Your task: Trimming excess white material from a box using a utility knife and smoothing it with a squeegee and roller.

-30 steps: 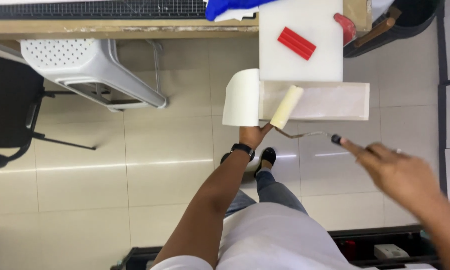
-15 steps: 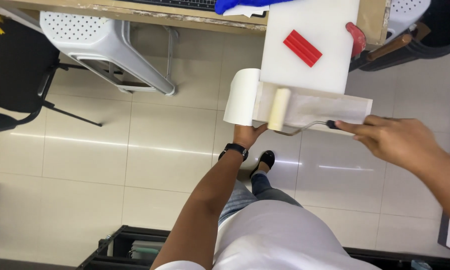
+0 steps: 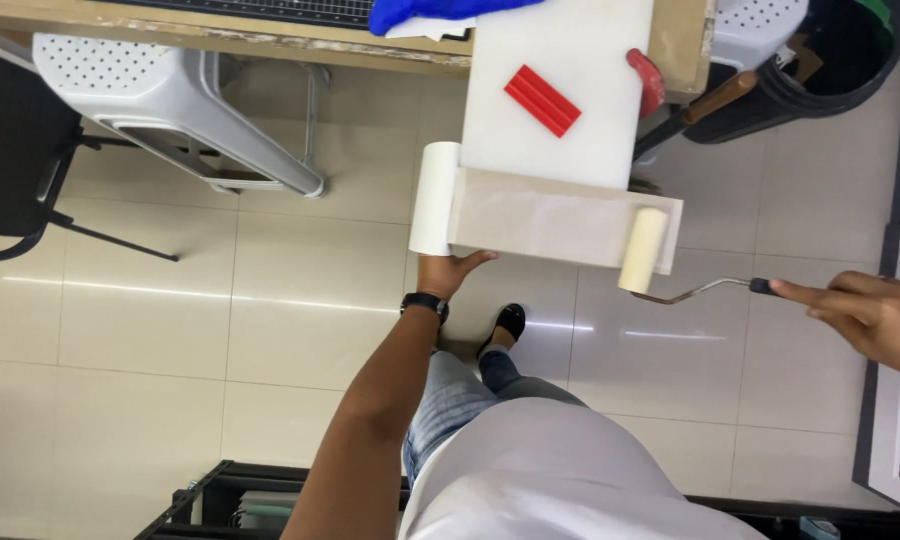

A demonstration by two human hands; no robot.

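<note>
A beige rectangular panel (image 3: 550,218) juts out from under a white board (image 3: 555,100). A white paper roll (image 3: 435,198) lies along the panel's left end. My left hand (image 3: 453,272) presses against the panel's near edge by the roll, fingers spread, a dark watch on the wrist. My right hand (image 3: 875,315) grips the black handle of a small roller tool. Its cream roller (image 3: 643,250) rests on the panel's right end, joined to the handle by a bent wire.
A red ridged block (image 3: 542,101) lies on the white board. Blue cloth (image 3: 425,13) sits on the wooden table edge (image 3: 220,38). A grey plastic stool (image 3: 170,105), a black chair (image 3: 15,160) and a dark bin (image 3: 830,70) stand on the tiled floor.
The roller has travelled from the left part of the panel to its right end, my right hand moving right with it. My left hand stays by the roll.
</note>
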